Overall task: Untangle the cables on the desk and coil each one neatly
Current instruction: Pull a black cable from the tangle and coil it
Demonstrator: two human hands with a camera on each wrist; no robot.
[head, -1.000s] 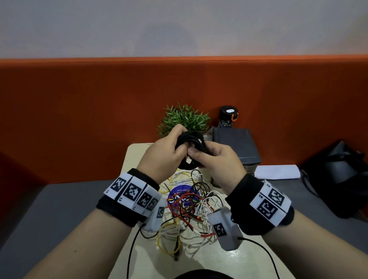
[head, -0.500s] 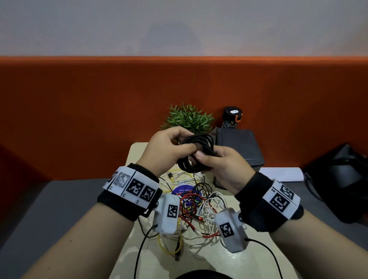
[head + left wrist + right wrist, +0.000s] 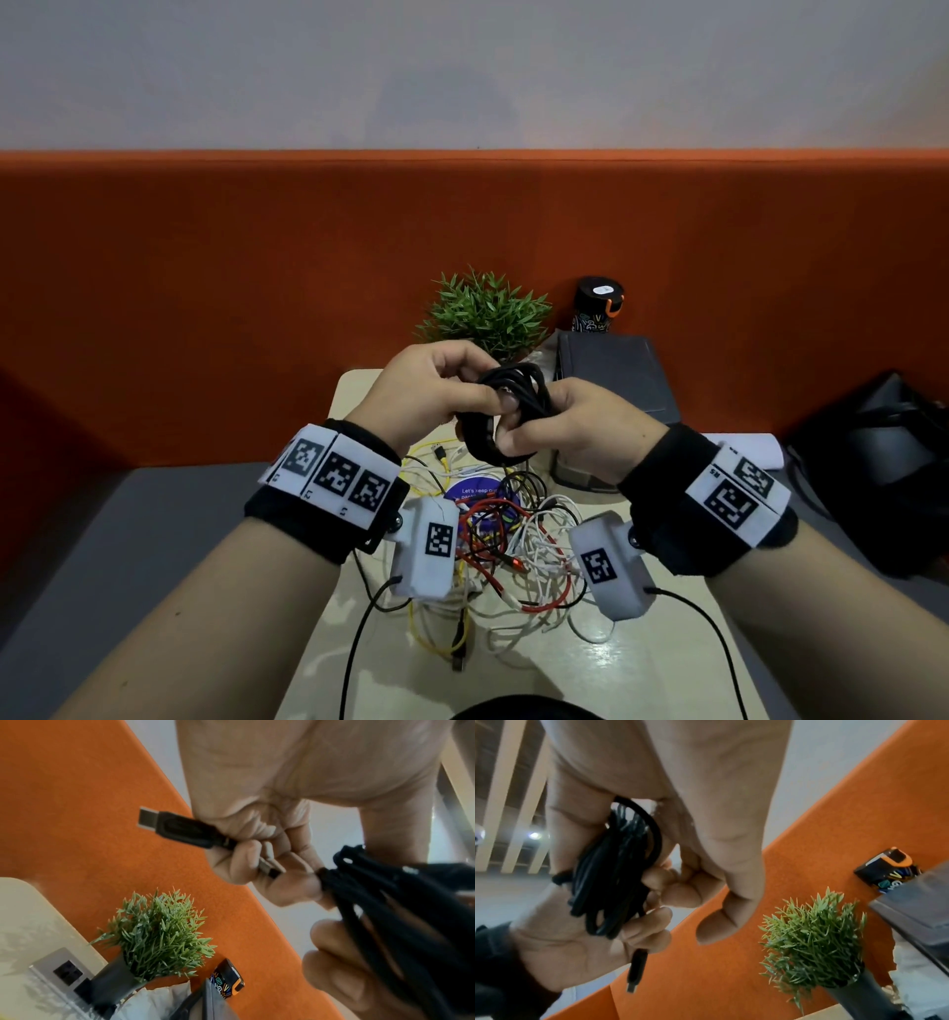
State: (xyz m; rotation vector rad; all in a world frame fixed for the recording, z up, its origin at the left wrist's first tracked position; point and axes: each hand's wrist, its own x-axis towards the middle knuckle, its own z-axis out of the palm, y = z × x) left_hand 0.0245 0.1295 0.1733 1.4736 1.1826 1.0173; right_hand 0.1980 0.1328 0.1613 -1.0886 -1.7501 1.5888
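1. An orange partition (image 3: 205, 308) is backing a pale bench (image 3: 642, 668), with a grey-white wall rising above it.
2. The black cable (image 3: 513, 395), already wound into a bundle of loops, is being held up in the air above the bench, at about 12 o'clock from the loose pile.
3. The left hand (image 3: 426, 390) is curling its fingers around the free end just behind the black plug (image 3: 180, 829), its thumb pressing the bundle's side; this grip is closed on the cable.
4. The right hand (image 3: 580, 431) is pinching the loops between thumb and fingers, its grip likewise closed around the bundle.
5. The cable is looking light, limp and a little springy, so the loops will probably be trying to fan open; holding across all the strands at one point, with the plug end taken close behind its housing, seems the safest hold.
6. Below the wrists, a tangle of white, red, yellow and black cables (image 3: 513, 555) is lying on the bench at 6 o'clock, not yet sorted.
7. At 12 o'clock a small green plant (image 3: 488, 313) is standing close behind the hands; at 1 o'clock a patterned black bottle (image 3: 595, 308) and a dark box (image 3: 616, 375) are crowding that corner, and a black bag (image 3: 883, 462) is sitting at 3 o'clock.
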